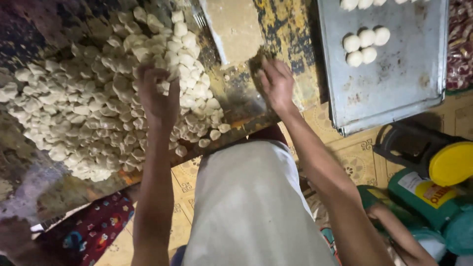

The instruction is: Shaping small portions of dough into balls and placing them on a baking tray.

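Observation:
A big heap of small pale dough pieces (93, 108) covers the worn work table (236, 96). My left hand (156, 93) rests on the heap's right side, its fingers curled over a dough piece. My right hand (276, 81) presses palm-down on the bare table just right of the heap; whether a piece lies under it is hidden. Beside it lies a flat floured slab (234, 29). A metal baking tray (394, 79) to the right carries several rounded dough balls (365, 44).
Below the tray on the patterned floor stand a green container with a yellow lid (451, 165) and a dark crate (404, 145). Another person's arm (399, 231) shows at the lower right. A colourful cloth (93, 229) lies at the lower left.

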